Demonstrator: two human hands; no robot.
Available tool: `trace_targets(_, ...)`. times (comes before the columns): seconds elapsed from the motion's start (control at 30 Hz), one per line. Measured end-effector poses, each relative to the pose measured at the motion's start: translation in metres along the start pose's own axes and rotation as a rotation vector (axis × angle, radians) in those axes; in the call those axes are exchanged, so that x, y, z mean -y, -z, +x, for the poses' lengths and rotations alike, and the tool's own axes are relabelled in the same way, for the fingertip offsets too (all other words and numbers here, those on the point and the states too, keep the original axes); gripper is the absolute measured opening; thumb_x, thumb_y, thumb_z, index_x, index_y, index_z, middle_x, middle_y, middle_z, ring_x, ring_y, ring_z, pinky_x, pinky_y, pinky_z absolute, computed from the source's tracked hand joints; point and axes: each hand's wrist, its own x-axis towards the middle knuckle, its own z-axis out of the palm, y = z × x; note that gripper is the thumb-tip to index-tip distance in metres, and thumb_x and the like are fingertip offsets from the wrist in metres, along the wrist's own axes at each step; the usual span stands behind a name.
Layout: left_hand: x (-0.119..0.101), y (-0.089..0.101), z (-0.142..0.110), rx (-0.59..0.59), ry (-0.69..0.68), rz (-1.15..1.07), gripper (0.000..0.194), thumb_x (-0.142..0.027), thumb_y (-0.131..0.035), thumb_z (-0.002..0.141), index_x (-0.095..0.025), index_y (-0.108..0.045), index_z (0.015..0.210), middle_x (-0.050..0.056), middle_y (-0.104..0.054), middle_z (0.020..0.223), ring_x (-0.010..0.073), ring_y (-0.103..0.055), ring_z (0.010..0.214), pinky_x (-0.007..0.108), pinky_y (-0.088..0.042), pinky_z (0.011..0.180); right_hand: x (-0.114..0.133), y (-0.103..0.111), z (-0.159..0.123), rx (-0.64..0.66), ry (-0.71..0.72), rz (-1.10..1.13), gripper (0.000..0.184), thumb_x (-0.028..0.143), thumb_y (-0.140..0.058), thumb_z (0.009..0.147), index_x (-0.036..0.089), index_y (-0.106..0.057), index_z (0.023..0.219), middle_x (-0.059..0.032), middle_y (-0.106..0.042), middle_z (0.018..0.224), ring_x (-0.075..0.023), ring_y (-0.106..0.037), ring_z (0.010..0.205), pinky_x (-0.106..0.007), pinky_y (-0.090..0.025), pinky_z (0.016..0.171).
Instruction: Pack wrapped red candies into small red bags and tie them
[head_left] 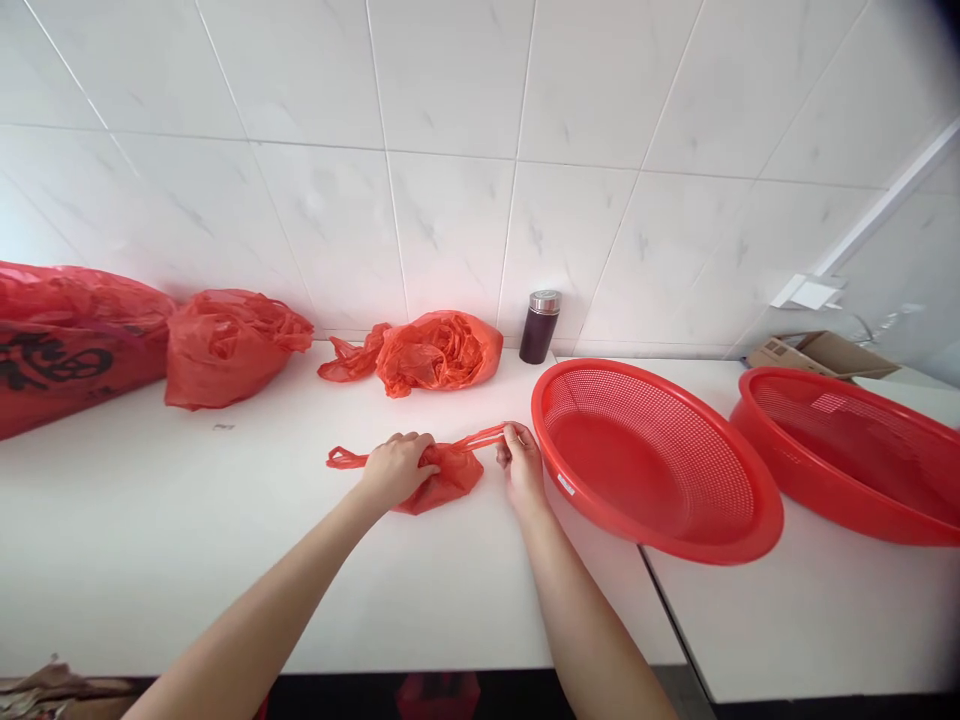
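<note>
A small red plastic bag (452,478) lies on the white table in front of me, partly hidden under my left hand. My left hand (399,468) is closed over the bag's gathered top, thumb toward the right. One loop handle sticks out to the left of that hand. To the right, my right hand (520,455) pinches the other handle (480,437) between thumb and fingers and holds it stretched taut. What the bag contains is hidden.
Close by on the right stands a red perforated basket (637,470), with a red basin (840,480) beyond it. Along the tiled wall are a dark thermos (538,330), a crumpled red bag (442,352), a fuller red bag (225,350), a large marked bag (82,350) and a cardboard box (847,352).
</note>
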Motion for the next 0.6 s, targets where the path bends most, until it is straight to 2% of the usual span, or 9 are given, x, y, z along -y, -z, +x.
trace_targets(0.1, 0.011, 0.017, 0.004, 0.025, 0.038, -0.011, 0.009, -0.031, -0.062, 0.074, -0.024, -0.061, 0.080, 0.002, -0.066, 0.077, 0.0230, -0.061, 0.076, 0.030, -0.041, 0.063, 0.002, 0.000, 0.000, 0.027, -0.026, 0.033, 0.047, 0.058, -0.045, 0.085, 0.023, -0.051, 0.116, -0.0046, -0.064, 0.091, -0.0107, -0.056, 0.062, -0.023, -0.043, 0.055)
trace_targets(0.17, 0.025, 0.044, 0.003, 0.009, 0.096, -0.045, 0.013, -0.035, -0.060, 0.077, -0.023, -0.061, 0.081, 0.000, -0.064, 0.073, 0.0188, -0.059, 0.067, 0.027, -0.041, 0.060, 0.001, -0.001, -0.001, 0.058, -0.060, 0.023, 0.050, 0.059, -0.044, 0.086, 0.024, -0.049, 0.121, -0.0065, -0.066, 0.097, -0.0117, -0.058, 0.063, -0.024, -0.044, 0.055)
trace_targets(0.23, 0.047, 0.079, -0.001, -0.047, 0.183, -0.088, 0.024, -0.043, -0.058, 0.080, -0.020, -0.062, 0.085, -0.002, -0.064, 0.073, 0.0158, -0.058, 0.065, 0.024, -0.041, 0.058, -0.002, -0.002, -0.003, 0.083, -0.093, -0.010, 0.047, 0.058, -0.050, 0.084, 0.022, -0.053, 0.114, -0.0060, -0.067, 0.092, -0.0125, -0.059, 0.062, -0.025, -0.044, 0.055)
trace_targets(0.33, 0.094, 0.134, -0.018, -0.210, 0.377, -0.131, 0.044, -0.054, -0.065, 0.074, -0.013, -0.064, 0.092, -0.003, -0.063, 0.071, 0.0138, -0.057, 0.067, 0.021, -0.042, 0.060, -0.007, -0.004, -0.005, 0.111, -0.110, -0.069, 0.039, 0.051, -0.060, 0.079, 0.020, -0.056, 0.102, -0.0025, -0.065, 0.081, -0.0125, -0.057, 0.060, -0.025, -0.043, 0.055)
trace_targets(0.4, 0.131, 0.164, -0.036, -0.271, 0.537, -0.186, 0.053, -0.051, -0.075, 0.064, -0.011, -0.066, 0.098, -0.004, -0.064, 0.069, 0.0145, -0.060, 0.067, 0.022, -0.045, 0.061, -0.010, -0.006, -0.006, 0.129, -0.107, -0.098, 0.035, 0.047, -0.061, 0.078, 0.020, -0.056, 0.100, -0.0007, -0.064, 0.078, -0.0122, -0.056, 0.059, -0.025, -0.043, 0.055)
trace_targets(0.43, 0.150, 0.176, -0.046, -0.266, 0.608, -0.244, 0.056, -0.047, -0.078, 0.062, -0.012, -0.065, 0.104, -0.004, -0.067, 0.072, 0.0154, -0.063, 0.067, 0.024, -0.048, 0.062, -0.011, -0.007, -0.007, 0.136, -0.104, -0.109, 0.034, 0.046, -0.061, 0.078, 0.020, -0.056, 0.100, -0.0003, -0.063, 0.077, -0.0120, -0.056, 0.058, -0.025, -0.042, 0.054)
trace_targets(0.53, 0.202, 0.200, -0.078, -0.247, 0.767, -0.425, 0.061, -0.031, -0.080, 0.064, -0.017, -0.060, 0.120, -0.002, -0.074, 0.080, 0.0179, -0.069, 0.072, 0.031, -0.053, 0.066, -0.012, -0.009, -0.007, 0.141, -0.088, -0.137, 0.033, 0.044, -0.060, 0.079, 0.020, -0.056, 0.101, -0.0003, -0.062, 0.076, -0.0123, -0.055, 0.058, -0.026, -0.042, 0.054)
trace_targets(0.6, 0.230, 0.206, -0.098, -0.290, 0.821, -0.497, 0.062, -0.030, -0.080, 0.064, -0.022, -0.059, 0.122, -0.003, -0.076, 0.083, 0.0179, -0.069, 0.076, 0.031, -0.053, 0.068, -0.012, -0.010, -0.008, 0.139, -0.075, -0.152, 0.034, 0.045, -0.059, 0.079, 0.020, -0.056, 0.102, -0.0008, -0.062, 0.077, -0.0128, -0.055, 0.059, -0.026, -0.043, 0.055)
